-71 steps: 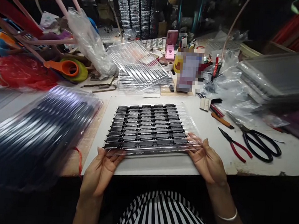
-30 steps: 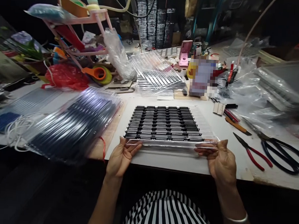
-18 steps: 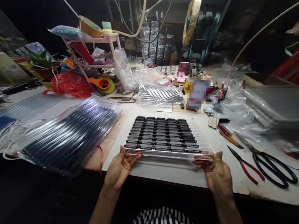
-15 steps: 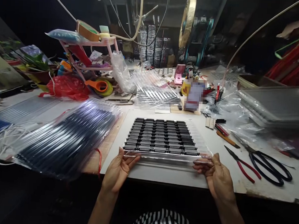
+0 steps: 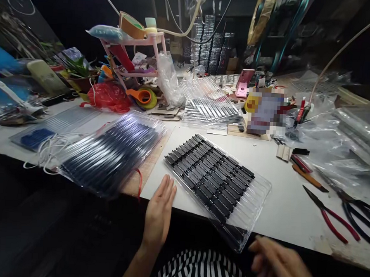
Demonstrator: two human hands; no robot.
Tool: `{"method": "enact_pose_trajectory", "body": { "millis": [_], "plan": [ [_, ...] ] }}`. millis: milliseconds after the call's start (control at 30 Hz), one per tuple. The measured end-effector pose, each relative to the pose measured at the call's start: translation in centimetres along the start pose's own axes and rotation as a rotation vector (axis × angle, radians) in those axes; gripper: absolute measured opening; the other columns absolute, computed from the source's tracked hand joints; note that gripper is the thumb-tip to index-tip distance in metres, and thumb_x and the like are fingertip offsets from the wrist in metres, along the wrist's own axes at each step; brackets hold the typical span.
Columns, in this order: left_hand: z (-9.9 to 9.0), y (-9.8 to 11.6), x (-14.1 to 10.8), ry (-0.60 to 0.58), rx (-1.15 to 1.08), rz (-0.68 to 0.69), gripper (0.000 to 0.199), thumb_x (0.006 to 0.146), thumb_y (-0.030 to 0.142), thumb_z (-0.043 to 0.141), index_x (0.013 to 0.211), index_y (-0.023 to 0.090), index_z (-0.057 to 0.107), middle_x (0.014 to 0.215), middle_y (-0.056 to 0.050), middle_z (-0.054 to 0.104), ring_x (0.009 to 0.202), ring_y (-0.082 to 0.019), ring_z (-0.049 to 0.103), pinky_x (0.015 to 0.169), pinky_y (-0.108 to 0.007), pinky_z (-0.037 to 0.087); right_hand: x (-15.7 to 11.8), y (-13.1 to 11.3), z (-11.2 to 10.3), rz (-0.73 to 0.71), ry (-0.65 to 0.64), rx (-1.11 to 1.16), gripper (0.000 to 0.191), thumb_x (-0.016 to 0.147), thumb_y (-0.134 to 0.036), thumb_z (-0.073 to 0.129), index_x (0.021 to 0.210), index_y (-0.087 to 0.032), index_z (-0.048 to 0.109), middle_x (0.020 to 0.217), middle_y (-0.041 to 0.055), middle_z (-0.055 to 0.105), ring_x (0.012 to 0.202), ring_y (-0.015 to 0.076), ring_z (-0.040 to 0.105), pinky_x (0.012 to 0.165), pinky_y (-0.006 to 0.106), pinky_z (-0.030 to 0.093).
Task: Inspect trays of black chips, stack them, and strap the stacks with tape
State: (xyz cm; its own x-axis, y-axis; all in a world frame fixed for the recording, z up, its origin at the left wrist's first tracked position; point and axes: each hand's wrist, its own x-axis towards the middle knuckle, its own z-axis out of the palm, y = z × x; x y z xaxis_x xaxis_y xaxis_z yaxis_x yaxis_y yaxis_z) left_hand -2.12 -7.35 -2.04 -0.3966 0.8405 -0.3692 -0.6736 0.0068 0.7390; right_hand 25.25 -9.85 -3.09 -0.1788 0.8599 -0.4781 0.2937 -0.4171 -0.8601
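Note:
A clear plastic tray (image 5: 256, 196) with rows of black slotted connector-like parts (image 5: 208, 172) lies askew on the white work surface, its near corner jutting past the front edge. To the left of that tray is my left hand (image 5: 161, 207), fingers stretched flat, holding nothing and not gripping the tray. Just off the tray's near right corner hovers my right hand (image 5: 278, 259), somewhat blurred. Its fingers are loosely bent and apart, with nothing visible in them.
Bagged dark strips (image 5: 112, 151) lie at left beside a coiled white cable (image 5: 54, 148). Clear trays (image 5: 210, 102) are piled behind. On the right are red-handled pliers (image 5: 330, 214), black-handled scissors (image 5: 358, 209) and a knife (image 5: 310, 178). A pink rack (image 5: 140, 43) stands at the back.
Both hands have let go of the tray's near edge. The tray has turned askew, its right end swinging toward me. My right hand has dropped lower; my view has shifted left.

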Motion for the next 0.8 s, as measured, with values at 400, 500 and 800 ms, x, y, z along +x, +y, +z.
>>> {"method": "enact_pose_trajectory", "body": {
  "millis": [400,500,800],
  "plan": [
    [-0.3,0.6,0.3,-0.123,0.393,-0.026,0.062,0.077,0.011,0.065,0.133,0.032,0.046,0.138,-0.002,0.048,0.127,-0.015,0.044,0.103,-0.019,0.034,7.6,-5.0,-3.7,-0.487,0.286,-0.438,0.034,0.089,-0.039,0.045,0.113,-0.023,0.062,0.071,0.0026,0.063,0.068,0.0205,0.057,0.071,0.035,0.044],
    [1.1,3.6,5.3,-0.134,0.689,-0.012,0.066,0.069,0.008,0.071,0.129,0.026,0.051,0.124,-0.007,0.061,0.121,-0.018,0.051,0.101,-0.023,0.036,3.6,-5.9,-0.8,-0.448,-0.181,-0.442,0.04,0.093,-0.039,0.041,0.13,-0.025,0.049,0.063,-0.0026,0.058,0.057,0.0156,0.053,0.059,0.027,0.043],
    [12.1,1.0,14.2,-0.673,1.299,0.238,0.048,0.069,0.031,0.073,0.113,0.014,0.064,0.109,-0.013,0.068,0.109,-0.031,0.059,0.101,-0.042,0.035,3.4,-6.6,10.3,-0.741,-0.574,-0.304,0.057,0.091,-0.036,0.049,0.143,-0.02,0.031,0.142,0.012,0.039,0.129,0.0226,0.038,0.107,0.036,0.032]
  ]
}}
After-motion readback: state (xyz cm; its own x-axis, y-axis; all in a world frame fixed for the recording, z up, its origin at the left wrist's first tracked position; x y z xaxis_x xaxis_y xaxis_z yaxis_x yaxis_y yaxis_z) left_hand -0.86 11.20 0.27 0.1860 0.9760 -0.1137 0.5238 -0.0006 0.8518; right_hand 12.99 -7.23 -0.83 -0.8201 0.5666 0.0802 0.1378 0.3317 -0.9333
